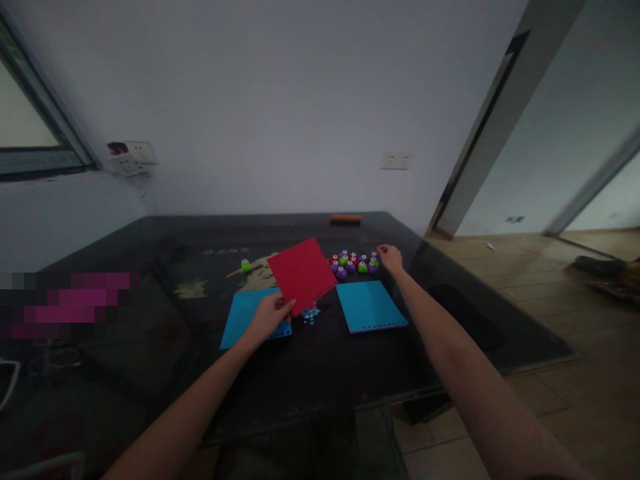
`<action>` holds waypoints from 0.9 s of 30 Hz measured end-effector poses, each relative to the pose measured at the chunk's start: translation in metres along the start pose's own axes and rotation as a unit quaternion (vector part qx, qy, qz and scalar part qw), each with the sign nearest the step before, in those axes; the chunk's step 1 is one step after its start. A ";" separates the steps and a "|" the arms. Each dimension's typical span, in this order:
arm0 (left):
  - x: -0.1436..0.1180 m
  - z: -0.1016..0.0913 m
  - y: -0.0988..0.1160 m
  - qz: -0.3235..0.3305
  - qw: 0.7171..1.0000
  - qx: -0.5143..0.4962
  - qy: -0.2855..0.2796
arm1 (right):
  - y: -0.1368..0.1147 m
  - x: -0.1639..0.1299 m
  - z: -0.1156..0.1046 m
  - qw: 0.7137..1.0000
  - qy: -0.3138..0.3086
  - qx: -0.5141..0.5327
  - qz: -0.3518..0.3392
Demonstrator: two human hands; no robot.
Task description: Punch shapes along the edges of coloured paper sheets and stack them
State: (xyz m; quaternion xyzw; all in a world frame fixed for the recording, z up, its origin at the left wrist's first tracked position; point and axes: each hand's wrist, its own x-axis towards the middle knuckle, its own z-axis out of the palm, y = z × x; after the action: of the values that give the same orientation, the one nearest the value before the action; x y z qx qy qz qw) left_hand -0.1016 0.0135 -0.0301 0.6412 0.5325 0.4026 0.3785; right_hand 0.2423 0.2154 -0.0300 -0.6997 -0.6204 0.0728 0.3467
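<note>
My left hand [267, 317] pinches the near corner of a red paper sheet [303, 273] and holds it tilted above the dark table [165, 267]. The sheet has a row of punched holes along its lower edge. Under my left hand lies a blue sheet [240, 313]. A second blue sheet [369, 305] lies to the right, also with punched holes. Small blue paper cut-outs [310, 313] sit between them. My right hand [391, 257] reaches to a cluster of small purple, green and red craft punches [353, 263], fingertips at its right end; whether it grips one is hidden.
A lone green punch [245, 265] stands left of the red sheet. An orange-brown block [345, 219] lies at the table's far edge. Wall sockets [395, 160] are on the wall behind. Tiled floor and a doorway lie to the right.
</note>
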 end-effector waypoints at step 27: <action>-0.007 0.014 0.025 0.003 1.000 -0.014 0.015 | -0.065 -0.157 -0.038 0.851 -0.228 0.472 0.048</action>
State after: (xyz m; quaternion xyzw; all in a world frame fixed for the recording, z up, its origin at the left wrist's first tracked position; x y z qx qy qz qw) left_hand -0.0796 0.0024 -0.0134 0.6318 0.5303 0.4205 0.3779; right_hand 0.1754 0.0555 -0.0158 -0.4448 -0.5387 0.5303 0.4803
